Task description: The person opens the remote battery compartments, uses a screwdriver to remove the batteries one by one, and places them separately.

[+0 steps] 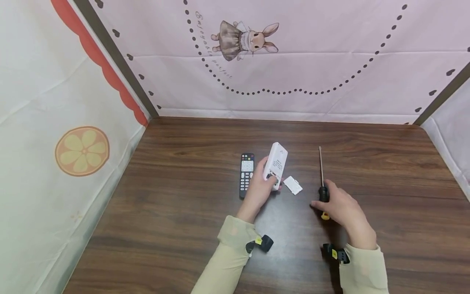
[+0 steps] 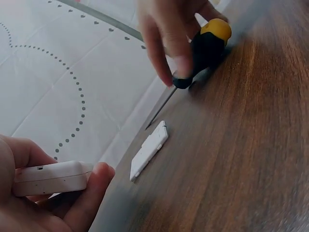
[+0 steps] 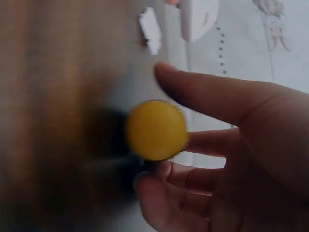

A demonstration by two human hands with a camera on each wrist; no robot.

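My left hand (image 1: 258, 185) grips a white remote control (image 1: 278, 157) with its printed back facing up; the thumb lies by the open battery bay. In the left wrist view, the end of the white remote (image 2: 53, 179) shows between thumb and fingers. A small white battery cover (image 1: 293, 185) lies on the table just right of it. My right hand (image 1: 343, 206) is spread around the black handle of a screwdriver (image 1: 323, 193) with a yellow end (image 3: 157, 130). Its thumb stands apart from the handle in the right wrist view. The metal shaft points away from me.
A black remote control (image 1: 247, 167) lies on the wooden table (image 1: 183, 212), left of my left hand and partly covered by it. Printed cloth walls (image 1: 293, 73) stand behind the table and at its sides. Each wrist carries a strapped camera (image 1: 265, 243).
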